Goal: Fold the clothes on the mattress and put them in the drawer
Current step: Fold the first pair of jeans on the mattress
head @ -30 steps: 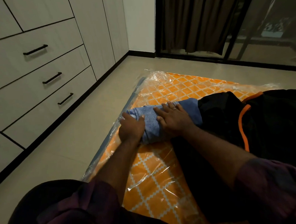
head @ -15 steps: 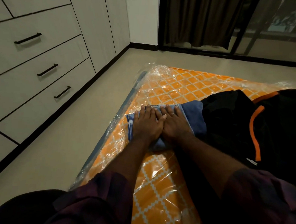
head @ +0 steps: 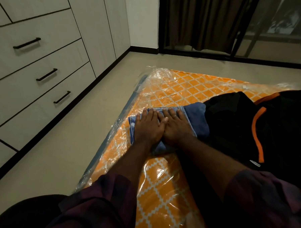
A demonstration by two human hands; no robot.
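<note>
We press our left hand (head: 149,127) and right hand (head: 177,127) flat, fingers straight, side by side on the folded blue garment (head: 195,117) near the mattress (head: 179,88) edge (probably to set its creases before it goes to the 3 shut drawers (head: 32,101)).

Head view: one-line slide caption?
Left hand and right hand press flat on folded blue garment atop orange mattress, black clothing alongside.

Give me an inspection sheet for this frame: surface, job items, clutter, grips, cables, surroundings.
Surface: orange mattress in plastic wrap, on the floor.
Job's things: folded blue garment on the mattress; black garment, orange-trimmed, unfolded, touching its right end; drawers closed.
Clutter: nothing seen.
Grips: left hand and right hand flat, side by side, pressing the blue garment.
Cables: nothing seen.
Surroundings: dark curtain beyond the mattress.
</note>
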